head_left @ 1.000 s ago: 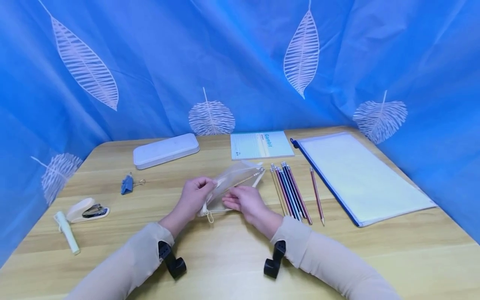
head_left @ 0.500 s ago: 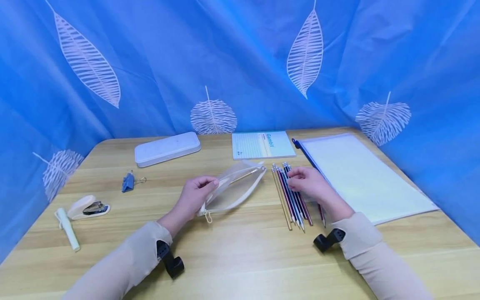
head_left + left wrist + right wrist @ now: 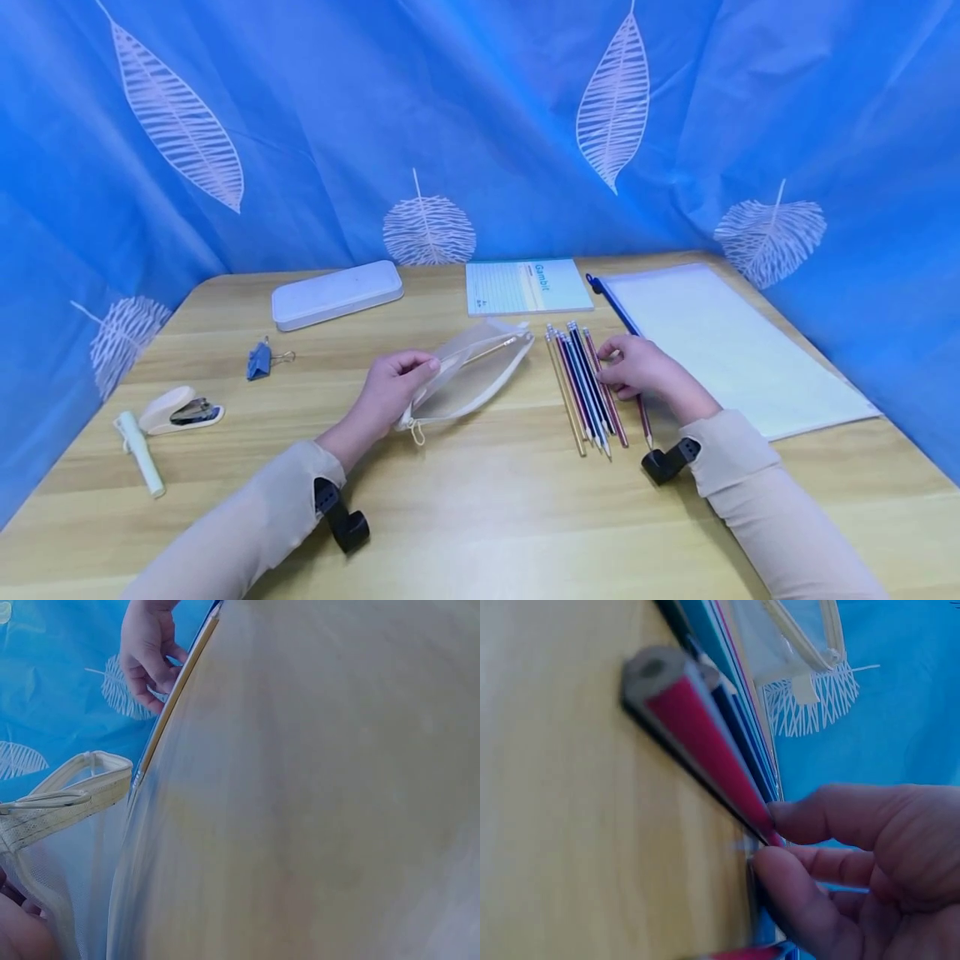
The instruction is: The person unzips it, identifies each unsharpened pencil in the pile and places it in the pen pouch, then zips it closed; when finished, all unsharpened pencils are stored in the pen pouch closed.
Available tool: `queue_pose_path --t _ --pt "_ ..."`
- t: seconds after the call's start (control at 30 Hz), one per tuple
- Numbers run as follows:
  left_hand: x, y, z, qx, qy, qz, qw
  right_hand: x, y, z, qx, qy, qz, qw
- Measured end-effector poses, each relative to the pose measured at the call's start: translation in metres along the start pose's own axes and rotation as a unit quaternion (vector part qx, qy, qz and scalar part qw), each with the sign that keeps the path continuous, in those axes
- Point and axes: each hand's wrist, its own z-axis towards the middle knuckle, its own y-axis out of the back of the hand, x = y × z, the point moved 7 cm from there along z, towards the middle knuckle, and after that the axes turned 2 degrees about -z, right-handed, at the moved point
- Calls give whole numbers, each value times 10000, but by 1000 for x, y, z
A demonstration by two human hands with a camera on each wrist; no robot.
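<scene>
In the head view, the red pencil (image 3: 617,421) lay at the right edge of the pile of pencils (image 3: 576,392), just left of your right hand (image 3: 641,367), whose fingers met it. Its long axis ran from far to near, slanting slightly right at the near end. The mesh pouch (image 3: 459,396) was left of the pile and apart from it, stretching from near left to far right, its mouth spread; your left hand (image 3: 393,383) gripped its left end. Your right hand was clearly the nearer to the red pencil. You had one pouch with one visible pencil inside, a gold pencil (image 3: 487,351), and one lone red pencil (image 3: 646,421) right of the pile. The pile's own pencils overlapped too closely for a sure count.

In the left wrist view, only part of your left hand showed, beside the pouch's zip band (image 3: 75,806); its grip could not be told from there.

In the right wrist view, your right thumb and a finger pinched the red pencil between them, narrowly, with its blunt near end pointing at the camera and blue pencils (image 3: 742,731) just beyond it.
</scene>
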Motion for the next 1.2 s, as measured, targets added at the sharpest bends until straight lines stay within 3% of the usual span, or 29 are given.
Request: queue_pose_path --t 0.2,0.33,0.43,0.53,0.63,0.8,0.87,0.93,1.07,1.2 --pt "0 0 0 -58 2 -163 9999 2 -3 -1 102 -227 -386 9989" --pt "0 -1 -1 -44 37 -249 9997 0 -1 0 87 -281 -323 9990" --pt "1 -2 -1 -51 87 -279 9996 -6 3 0 55 -268 50 9996" --pt "2 -3 -2 -87 118 -312 9994 -9 8 -2 -41 -155 880 9960" --pt "1 -1 -3 -219 82 -334 9992 -5 9 -4 -158 93 2096 9776" --pt "0 0 -8 -386 -10 -347 9987 11 2 -7 -286 380 4070 9122" --pt "-1 -1 -10 -369 -52 -373 9986 17 -6 -7 -329 323 4579 8878" --pt "-2 -2 -11 -344 -98 -394 9986 23 -15 -7 -337 229 4870 8724" --pt "-2 -3 -11 -366 -93 -399 9985 38 -34 -5 -255 129 5010 8650" --pt "-2 -3 -11 -411 -91 -345 9985 54 -49 -3 -99 222 4983 8667"
